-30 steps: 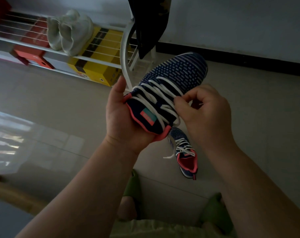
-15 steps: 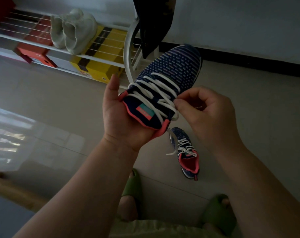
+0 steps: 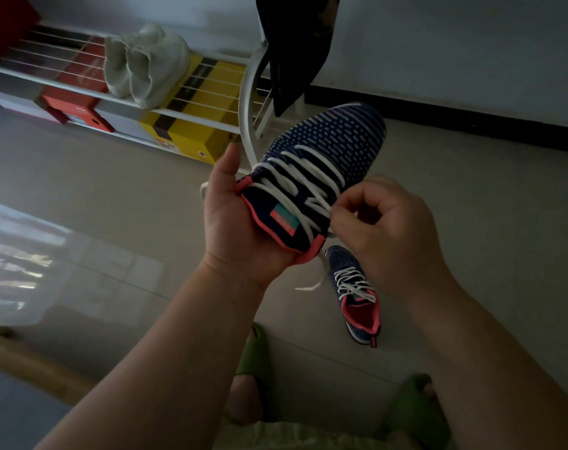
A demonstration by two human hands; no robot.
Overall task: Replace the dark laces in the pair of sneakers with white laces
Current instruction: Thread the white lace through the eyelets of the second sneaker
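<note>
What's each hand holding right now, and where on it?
The left hand grips the navy sneaker at its heel end. The right hand pinches its white lace near the top eyelets.

Held sneaker [image 3: 315, 177] between both hands, second sneaker [image 3: 354, 293] on floor [image 3: 113, 177] below, rack [image 3: 178, 105] behind-left

Dim room, pale glare on the floor [image 3: 32, 254] at left, wide-angle edge bending.

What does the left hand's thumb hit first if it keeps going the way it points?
Probably the white rack post: the left hand cradles the held sneaker, thumb aimed up and away toward it. Depth is unclear, so it might pass in front.
</note>
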